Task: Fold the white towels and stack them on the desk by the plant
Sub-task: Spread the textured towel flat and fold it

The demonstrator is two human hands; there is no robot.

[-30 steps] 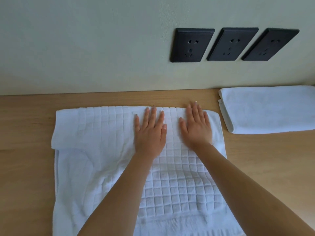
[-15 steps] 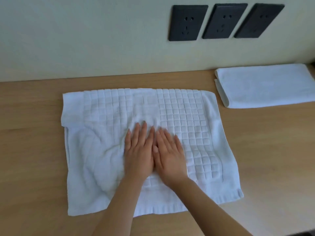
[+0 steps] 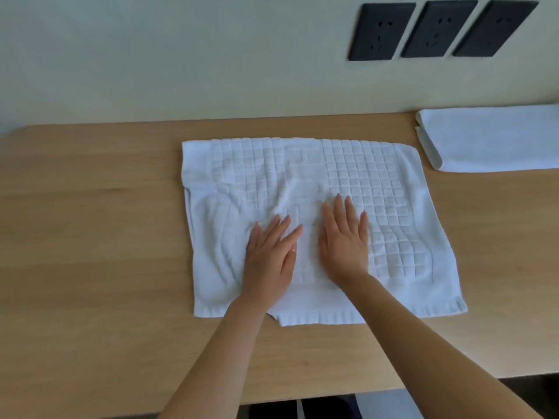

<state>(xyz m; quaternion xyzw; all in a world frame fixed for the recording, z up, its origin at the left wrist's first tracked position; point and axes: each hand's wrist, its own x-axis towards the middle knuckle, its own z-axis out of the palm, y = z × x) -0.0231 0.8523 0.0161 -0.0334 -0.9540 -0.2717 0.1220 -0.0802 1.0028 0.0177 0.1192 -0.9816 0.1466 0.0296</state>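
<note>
- One white towel [image 3: 363, 170] with a raised square pattern is spread flat at the middle of the desk [image 3: 90, 237], its far edge near the wall
- Both palms are laid flat on it with fingers straight and slightly spread, and nothing is gripped or pinched by either
- The left hand [image 3: 267, 258] is pressed at about 8 o'clock from the towel's middle, and the right hand [image 3: 344, 246] at about 4 o'clock, close to that middle, with a narrow strip of cloth bare between them
- Creases are seen at 9 o'clock on the cloth, and a stepped hem at 6 o'clock suggests that more than one layer may already be present, though this cannot be told for certain
- The step in hand is judged to be smoothing, before a further fold is made
- A second towel [image 3: 490, 140], plain and already folded into a long band, is set at 2 o'clock from the spread one, well apart from it and cut off by the picture's edge
- One towel is thus judged done and one part done; the spread towel is yet to be folded down and placed on the other
- No plant is in view, so it cannot be confirmed that the folded one lies in its final place
- Three black sockets [image 3: 381, 31] are fixed to the wall at 1 o'clock
</note>
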